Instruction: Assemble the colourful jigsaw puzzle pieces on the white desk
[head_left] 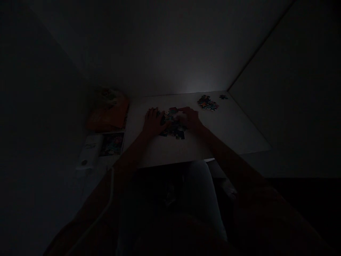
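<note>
The scene is very dark. A patch of joined colourful puzzle pieces (pixel 173 128) lies on a white table (pixel 229 131) in front of me. My left hand (pixel 153 122) rests flat on the left side of that patch, fingers spread. My right hand (pixel 189 118) lies over the patch's upper right part, fingers curled down onto the pieces; what it may hold is hidden in the dark.
A smaller cluster of puzzle pieces (pixel 207 103) and a single piece (pixel 223 96) lie at the table's far right. An orange bag (pixel 109 112) and a picture box (pixel 112 144) sit to the left. Walls close in behind and right.
</note>
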Tool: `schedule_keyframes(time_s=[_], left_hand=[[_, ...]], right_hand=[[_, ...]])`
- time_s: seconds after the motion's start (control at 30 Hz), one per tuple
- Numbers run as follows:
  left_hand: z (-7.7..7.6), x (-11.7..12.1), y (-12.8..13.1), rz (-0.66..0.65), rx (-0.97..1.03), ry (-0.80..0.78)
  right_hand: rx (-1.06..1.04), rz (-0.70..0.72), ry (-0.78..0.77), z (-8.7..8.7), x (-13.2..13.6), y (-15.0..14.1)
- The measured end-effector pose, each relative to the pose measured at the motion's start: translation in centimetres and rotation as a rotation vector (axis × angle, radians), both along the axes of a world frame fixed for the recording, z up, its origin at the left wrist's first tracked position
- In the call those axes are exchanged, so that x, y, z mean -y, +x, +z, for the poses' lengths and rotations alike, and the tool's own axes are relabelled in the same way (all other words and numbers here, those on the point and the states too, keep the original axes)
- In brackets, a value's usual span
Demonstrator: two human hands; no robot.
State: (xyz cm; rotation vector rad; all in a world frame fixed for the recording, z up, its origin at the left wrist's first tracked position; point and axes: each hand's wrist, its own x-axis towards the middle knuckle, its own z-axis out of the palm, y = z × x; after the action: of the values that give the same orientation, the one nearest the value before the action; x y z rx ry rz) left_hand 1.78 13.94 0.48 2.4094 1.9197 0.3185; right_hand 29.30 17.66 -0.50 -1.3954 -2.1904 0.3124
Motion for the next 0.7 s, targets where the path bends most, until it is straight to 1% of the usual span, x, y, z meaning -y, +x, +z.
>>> schedule_keyframes(time_s=[0.1,0.13,0.2,0.33,0.47,0.57,0.7], left_hand=[[-0.4,1.8,-0.2,0.012,-0.023,0.000],[-0.5,2.6,-0.3,0.027,-0.024,0.011],[-0.6,4.2,-0.5,0.083,-0.014,0.034],[-0.2,7.2,-1.3,0.206,0.022,0.031],[0.1,9.5,-2.3,0.254,-0.008,0.017],[-0.1,10.8,-2.7,0.304,0.023,0.028],[-0.2,12.2,-2.8,0.463,0.097,0.077]], right_hand=[[0.124,0.186,-0.005,-0.4,5.2,-0.7],[0.163,0.207,-0.006,-0.6,6.6,-0.7],[0.221,0.188,-0.009,-0.9,8.5,-0.1],[0.263,0.095,0.001,-1.1,9.9,2.4],[0.275,0.057,0.002,-1.3,10.9,4.8],[0.261,0.023,-0.002,-1.4,12.2,5.7],[0.242,-0.020,0.003,-1.2,13.7,6.2]])
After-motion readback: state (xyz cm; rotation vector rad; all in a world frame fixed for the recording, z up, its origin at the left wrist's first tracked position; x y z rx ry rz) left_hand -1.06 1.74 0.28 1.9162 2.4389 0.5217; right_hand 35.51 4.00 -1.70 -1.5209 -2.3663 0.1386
